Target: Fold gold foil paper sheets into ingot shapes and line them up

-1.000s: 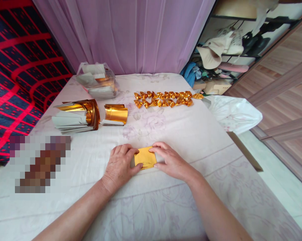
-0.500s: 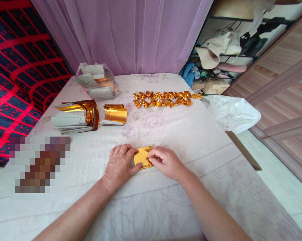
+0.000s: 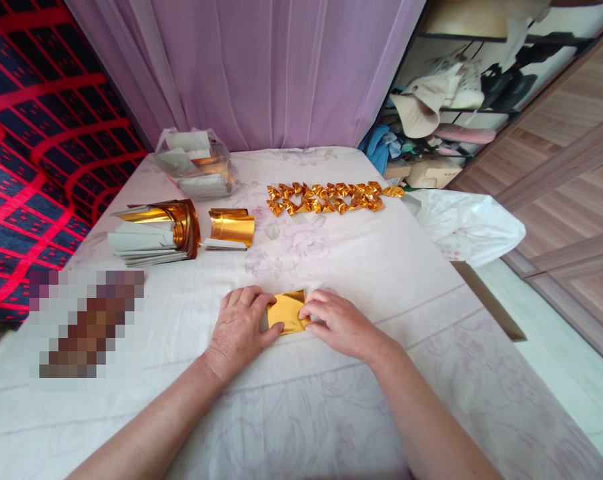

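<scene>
1. Pretty clearly someone's home, looks like a bedroom. The work surface is a bed with a pale floral sheet (image 3: pixel 381 267), not a real table.
2. Lilac curtain (image 3: pixel 261 67) hangs right behind it, and a red and navy patterned blanket (image 3: pixel 36 153) sits at the side.
3. Open shelves (image 3: pixel 461 100) are stuffed with hats and clothes, next to wood-panel wardrobe doors (image 3: pixel 571 153).

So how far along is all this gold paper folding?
Two rows of finished folded gold pieces lie at the far side of the white cloth. In hand: the left hand pins one gold sheet flat while the right hand presses its right edge. Left to fold: the thick curled stack of gold sheets, a smaller stack, and apparently more in the clear bag.
</scene>
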A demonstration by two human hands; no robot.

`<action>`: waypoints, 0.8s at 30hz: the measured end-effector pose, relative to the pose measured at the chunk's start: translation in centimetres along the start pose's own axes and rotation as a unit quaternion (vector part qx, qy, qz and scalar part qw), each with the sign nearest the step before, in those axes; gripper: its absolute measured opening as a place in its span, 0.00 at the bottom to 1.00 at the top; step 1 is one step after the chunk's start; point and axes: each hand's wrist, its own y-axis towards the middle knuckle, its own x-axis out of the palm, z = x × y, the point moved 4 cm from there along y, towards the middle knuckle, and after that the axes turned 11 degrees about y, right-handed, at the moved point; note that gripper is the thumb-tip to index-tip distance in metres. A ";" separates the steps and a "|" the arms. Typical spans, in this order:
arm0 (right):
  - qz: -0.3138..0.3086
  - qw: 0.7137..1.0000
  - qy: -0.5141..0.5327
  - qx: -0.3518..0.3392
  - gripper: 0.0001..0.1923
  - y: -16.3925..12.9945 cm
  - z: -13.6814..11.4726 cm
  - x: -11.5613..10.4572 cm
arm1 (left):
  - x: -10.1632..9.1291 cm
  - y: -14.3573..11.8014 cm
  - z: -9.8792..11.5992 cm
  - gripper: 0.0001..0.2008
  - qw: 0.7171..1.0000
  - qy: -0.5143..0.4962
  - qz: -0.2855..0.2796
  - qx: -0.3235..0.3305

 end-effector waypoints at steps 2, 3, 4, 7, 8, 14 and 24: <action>0.000 1.000 0.010 -0.009 0.11 0.0 0.1 0.0 | 0.0 0.0 -0.1 0.17 1.000 0.001 0.001 0.000; 0.002 1.000 0.014 -0.011 0.11 0.0 0.1 0.1 | 0.0 -0.1 -0.1 0.17 1.000 0.001 0.001 0.001; 0.005 1.000 0.016 -0.013 0.12 0.0 0.1 0.1 | 0.0 -0.1 -0.2 0.17 1.000 0.000 0.000 0.001; 0.013 1.000 0.017 -0.014 0.13 0.1 0.1 0.1 | 0.0 0.0 -0.2 0.17 1.000 -0.001 -0.006 -0.002; 0.015 1.000 0.017 -0.016 0.13 0.1 0.1 0.1 | -0.1 0.0 -0.1 0.17 1.000 0.002 -0.009 -0.005; 0.019 0.999 0.015 -0.027 0.12 0.2 0.1 0.1 | -0.4 0.3 1.6 0.22 0.997 0.051 -0.024 -0.051; 0.018 0.999 0.002 -0.027 0.11 0.2 0.3 0.4 | 0.0 -0.5 3.8 0.24 0.985 0.109 0.035 -0.129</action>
